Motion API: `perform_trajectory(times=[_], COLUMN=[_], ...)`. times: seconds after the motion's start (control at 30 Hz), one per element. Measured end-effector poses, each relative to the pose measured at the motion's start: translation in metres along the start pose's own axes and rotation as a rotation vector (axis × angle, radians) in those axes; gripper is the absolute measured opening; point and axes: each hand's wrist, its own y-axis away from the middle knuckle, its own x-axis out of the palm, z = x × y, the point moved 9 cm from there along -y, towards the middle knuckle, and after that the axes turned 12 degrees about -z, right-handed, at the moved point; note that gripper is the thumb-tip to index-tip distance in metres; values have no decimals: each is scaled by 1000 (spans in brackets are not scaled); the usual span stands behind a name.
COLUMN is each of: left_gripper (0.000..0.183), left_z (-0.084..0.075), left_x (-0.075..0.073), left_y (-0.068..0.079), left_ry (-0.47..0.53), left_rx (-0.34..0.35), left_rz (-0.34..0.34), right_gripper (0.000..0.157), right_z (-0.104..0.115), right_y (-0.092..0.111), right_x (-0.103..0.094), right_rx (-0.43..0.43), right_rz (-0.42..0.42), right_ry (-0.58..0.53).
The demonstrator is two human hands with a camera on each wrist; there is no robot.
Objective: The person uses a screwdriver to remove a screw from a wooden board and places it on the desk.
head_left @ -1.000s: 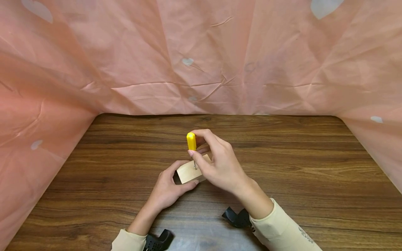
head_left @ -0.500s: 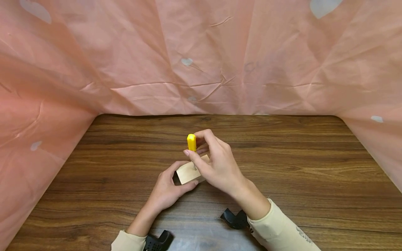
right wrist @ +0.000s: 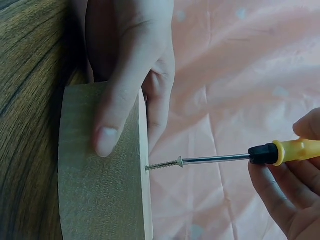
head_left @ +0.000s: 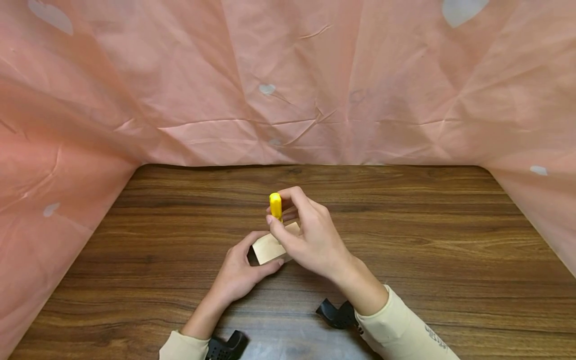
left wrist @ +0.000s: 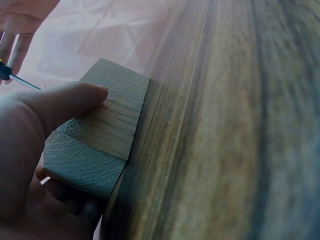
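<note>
Screwdriver point(right wrist: 262, 154), yellow-handled, stands roughly upright above the wooden block point(head_left: 268, 249), its handle gripped between thumb and fingers of the right hand point(head_left: 317, 240); its tip meets the head of a screw point(right wrist: 165, 164). Screw's point is seated in the block's upper face, most of the thread exposed. Left hand point(head_left: 241, 275) is clamped on the block, thumb against the near side. Block rests on the wood-grain counter point(head_left: 427, 225); pink cloth point(head_left: 387, 85) hangs behind.

The right wrist view's edge cuts off the screwdriver's yellow handle point(right wrist: 300, 150) and right hand point(right wrist: 301, 210)
</note>
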Motion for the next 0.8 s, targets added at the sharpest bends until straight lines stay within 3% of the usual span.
perform_trajectory(times=[0.37, 0.63, 0.8], left_gripper=[56, 56, 54], left_z=[0, 0, 3], left_x=[0, 0, 1], left_y=[0, 0, 0], left_ry=[-20, -27, -24], left_rx=[-6, -1, -21], left_rz=[-12, -13, -7], right_gripper=[23, 20, 29], right_z=[7, 5, 3], right_y=[-1, -1, 0], right_x=[-5, -5, -5], right_rx=[-121, -87, -33], right_rz=[-57, -37, -22], right_ry=[66, 48, -5])
